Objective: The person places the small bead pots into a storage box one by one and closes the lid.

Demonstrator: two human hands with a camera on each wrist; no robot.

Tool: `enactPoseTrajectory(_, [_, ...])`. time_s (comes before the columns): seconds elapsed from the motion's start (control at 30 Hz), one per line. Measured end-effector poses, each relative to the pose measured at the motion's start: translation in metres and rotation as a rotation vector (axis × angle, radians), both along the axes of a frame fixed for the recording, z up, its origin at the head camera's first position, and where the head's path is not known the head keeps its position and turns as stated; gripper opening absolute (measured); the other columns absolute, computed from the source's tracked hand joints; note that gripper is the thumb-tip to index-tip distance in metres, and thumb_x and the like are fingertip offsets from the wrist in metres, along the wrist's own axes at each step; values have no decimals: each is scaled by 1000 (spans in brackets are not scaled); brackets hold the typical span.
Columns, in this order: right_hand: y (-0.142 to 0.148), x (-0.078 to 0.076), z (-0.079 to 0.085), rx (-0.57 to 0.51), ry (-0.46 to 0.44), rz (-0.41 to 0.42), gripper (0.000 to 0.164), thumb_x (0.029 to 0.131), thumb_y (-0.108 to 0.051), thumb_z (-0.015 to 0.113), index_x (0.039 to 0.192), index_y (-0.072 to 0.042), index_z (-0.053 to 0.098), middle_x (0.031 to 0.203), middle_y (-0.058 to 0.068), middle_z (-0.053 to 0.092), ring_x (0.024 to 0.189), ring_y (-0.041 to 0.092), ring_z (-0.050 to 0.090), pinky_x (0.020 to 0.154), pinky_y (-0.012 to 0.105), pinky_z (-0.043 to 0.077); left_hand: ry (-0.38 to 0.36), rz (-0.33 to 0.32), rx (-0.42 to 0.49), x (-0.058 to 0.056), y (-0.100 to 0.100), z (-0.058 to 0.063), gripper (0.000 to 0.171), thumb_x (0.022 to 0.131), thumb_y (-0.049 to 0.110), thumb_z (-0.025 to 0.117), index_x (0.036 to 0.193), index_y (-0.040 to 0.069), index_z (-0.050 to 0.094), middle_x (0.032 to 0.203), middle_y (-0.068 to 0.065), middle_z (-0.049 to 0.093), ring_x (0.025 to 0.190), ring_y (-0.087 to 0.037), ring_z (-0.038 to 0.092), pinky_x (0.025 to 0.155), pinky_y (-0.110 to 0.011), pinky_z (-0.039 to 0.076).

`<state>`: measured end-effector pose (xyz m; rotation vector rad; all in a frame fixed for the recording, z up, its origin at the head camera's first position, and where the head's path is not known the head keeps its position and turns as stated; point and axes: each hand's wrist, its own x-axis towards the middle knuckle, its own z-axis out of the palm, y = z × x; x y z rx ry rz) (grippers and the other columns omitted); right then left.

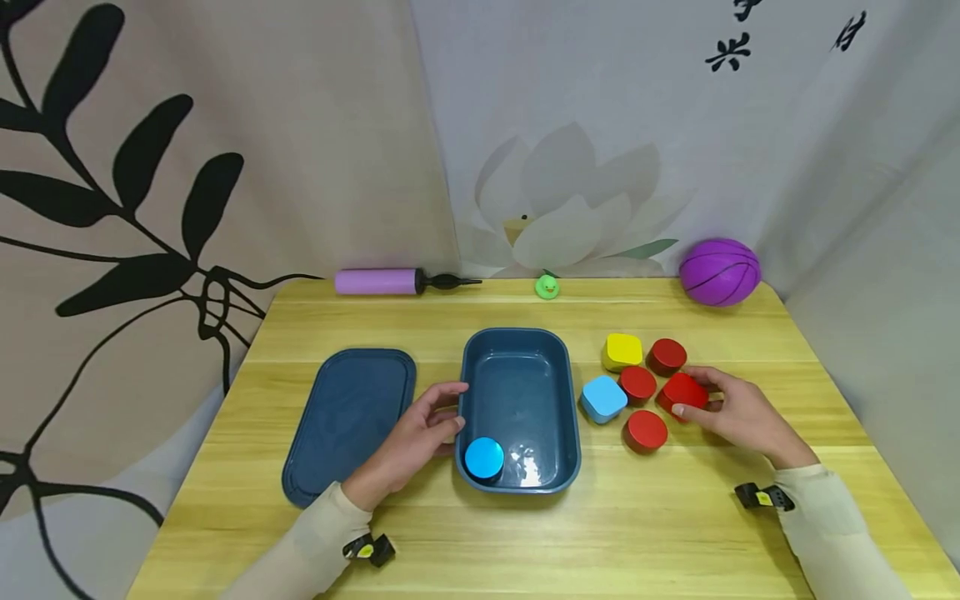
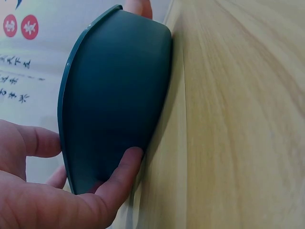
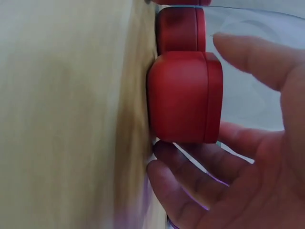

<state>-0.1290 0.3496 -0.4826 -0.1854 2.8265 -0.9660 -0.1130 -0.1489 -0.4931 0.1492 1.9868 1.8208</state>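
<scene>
At the centre of the table stands a dark blue rectangular container (image 1: pixel 517 333). A blue round tin (image 1: pixel 484 457) is inside it, in the near left corner. My left hand (image 1: pixel 420 433) touches the container's left side, one finger at the rim and another digit against the outer wall in the left wrist view. On the right, my right hand (image 1: pixel 738 417) is around a red rounded-square tin (image 3: pixel 183 95), fingers along its far side and thumb apart from it near the lid. Red round tins (image 1: pixel 645 432), a yellow tin (image 1: pixel 622 352) and a light blue tin (image 1: pixel 603 398) cluster beside it.
Left of the container lies a flat dark blue lid (image 1: pixel 348 417), partly behind my left hand. Along the back edge are a purple hand pump (image 1: pixel 378 282), a small green duck (image 1: pixel 547 287) and a purple ball (image 1: pixel 720 272). Printed curtains (image 1: pixel 337 125) hang behind the table.
</scene>
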Motion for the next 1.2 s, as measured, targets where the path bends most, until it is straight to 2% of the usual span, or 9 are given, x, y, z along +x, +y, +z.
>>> enactPoseTrajectory(0.23, [0,1,-1,-12,-21,7,74,94,-39,82,150,0,53,139,22,64,119,35,64,87,23,58,1,-4,10,0,1,2,54,108,13,58,159,16,43,158,-19,45,127,-33,60,92,-43,61])
enactPoseTrajectory(0.43, [0,3,3,-19,0,11,71,95,-39,81,149,0,54,136,23,66,118,37,65,91,37,62,-2,-1,5,0,1,2,54,108,13,58,159,17,43,158,-18,45,125,-30,60,91,-43,61])
enactPoseTrajectory(0.5, [0,4,5,-33,11,9,68,96,-36,80,148,0,55,136,23,66,118,38,66,89,32,62,-1,-2,8,0,1,2,54,108,13,58,159,16,43,158,-18,45,124,-28,60,91,-43,61])
enactPoseTrajectory(0.63, [0,4,10,-54,28,4,64,97,-30,79,149,-1,55,136,23,65,115,38,69,82,16,57,3,0,10,0,1,1,53,108,12,58,159,15,43,157,-19,46,121,-26,60,90,-42,61])
enactPoseTrajectory(0.8, [-1,5,21,-74,48,21,66,98,-31,78,150,1,53,135,25,66,109,38,72,79,17,58,1,5,8,0,2,1,53,108,11,57,159,15,44,157,-18,46,120,-25,60,90,-41,61])
enactPoseTrajectory(0.9, [-3,6,27,-83,91,28,65,97,-30,79,149,0,55,134,22,67,107,30,72,79,17,59,2,7,8,0,1,1,53,108,11,57,159,14,43,157,-19,46,121,-26,60,91,-41,61])
enactPoseTrajectory(1.1, [-11,3,34,-75,203,60,60,96,-27,81,147,-2,60,136,17,67,102,0,64,84,15,58,17,-1,-2,1,0,2,54,108,14,59,159,13,42,159,-22,44,127,-32,60,93,-42,61])
enactPoseTrajectory(1.2, [-17,3,39,-75,232,75,59,96,-26,81,146,-4,61,137,15,67,101,-5,60,86,12,56,21,1,-3,1,1,2,54,108,14,60,159,13,43,158,-22,45,127,-31,60,92,-41,61])
